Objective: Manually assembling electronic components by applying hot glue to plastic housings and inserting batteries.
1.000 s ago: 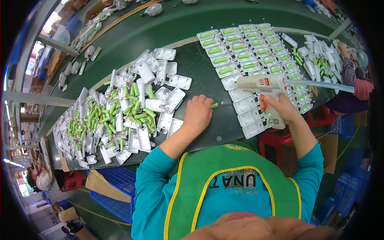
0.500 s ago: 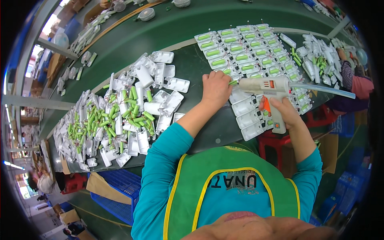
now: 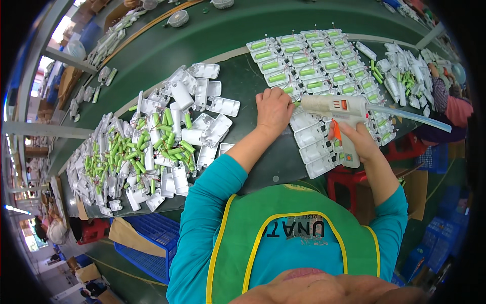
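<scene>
My right hand (image 3: pixel 358 141) grips a white glue gun (image 3: pixel 334 105) by its handle, with fingers at the orange trigger (image 3: pixel 336 130). A clear glue stick (image 3: pixel 412 116) sticks out of its back end. The nozzle points left, close to my left hand (image 3: pixel 274 109). The fingers of that hand are curled at the left edge of the rows of white plastic housings (image 3: pixel 310 137). A green battery cell (image 3: pixel 297 103) peeks out beside its fingertips, mostly hidden. Most housings in the farther rows hold one green cell (image 3: pixel 307 72) with thin wires; several nearer ones show bare white insides.
A heap of white housings (image 3: pixel 223 106) and loose green cells (image 3: pixel 174 151) covers the table's left. Another pile (image 3: pixel 405 76) lies at the far right, by a co-worker's arm (image 3: pixel 439 93). Beyond runs a green conveyor belt (image 3: pixel 217 30). Blue crate (image 3: pixel 147 243) stands below left.
The glue gun has shifted very slightly left, its nozzle nearer my left fingers. Round white items on the far belt have slid left. The housings on the table stay put.
</scene>
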### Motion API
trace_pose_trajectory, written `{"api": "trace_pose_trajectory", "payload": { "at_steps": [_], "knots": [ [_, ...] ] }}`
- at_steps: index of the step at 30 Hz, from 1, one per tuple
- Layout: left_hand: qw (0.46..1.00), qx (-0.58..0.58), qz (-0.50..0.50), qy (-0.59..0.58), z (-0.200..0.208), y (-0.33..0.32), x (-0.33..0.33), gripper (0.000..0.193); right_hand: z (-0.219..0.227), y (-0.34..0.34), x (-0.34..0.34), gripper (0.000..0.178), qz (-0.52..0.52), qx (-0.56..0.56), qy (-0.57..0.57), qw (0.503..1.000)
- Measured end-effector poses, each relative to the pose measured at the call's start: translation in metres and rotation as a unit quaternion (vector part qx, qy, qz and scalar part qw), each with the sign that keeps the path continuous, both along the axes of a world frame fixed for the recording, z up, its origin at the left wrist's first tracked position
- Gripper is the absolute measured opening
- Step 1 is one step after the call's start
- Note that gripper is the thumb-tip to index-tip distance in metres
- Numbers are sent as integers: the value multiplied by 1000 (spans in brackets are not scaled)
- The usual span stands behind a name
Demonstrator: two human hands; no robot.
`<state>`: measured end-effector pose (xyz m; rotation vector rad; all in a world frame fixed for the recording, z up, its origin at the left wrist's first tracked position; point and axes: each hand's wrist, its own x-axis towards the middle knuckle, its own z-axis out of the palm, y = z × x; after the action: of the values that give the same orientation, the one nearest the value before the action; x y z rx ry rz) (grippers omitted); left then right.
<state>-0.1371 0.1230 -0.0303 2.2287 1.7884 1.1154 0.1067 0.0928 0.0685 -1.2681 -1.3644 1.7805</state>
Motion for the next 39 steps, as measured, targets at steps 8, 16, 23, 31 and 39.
{"api": "trace_pose_trajectory", "payload": {
  "at_steps": [8,16,23,31,39],
  "knots": [
    [1000,18,1,-1,-2,3,3,16,0,2,-4,31,-8,-3,-16,1000],
    [999,13,-6,31,14,1,-8,17,-3,-4,3,32,11,17,-39,999],
    [990,-55,13,131,90,-27,-93,12,5,-8,10,38,-1,6,8,1000],
    [925,-138,223,277,80,-84,-221,24,8,-15,16,46,-1,32,36,999],
    [870,-301,246,302,65,-71,-208,41,16,-28,11,41,14,19,-3,1000]
  ]
}}
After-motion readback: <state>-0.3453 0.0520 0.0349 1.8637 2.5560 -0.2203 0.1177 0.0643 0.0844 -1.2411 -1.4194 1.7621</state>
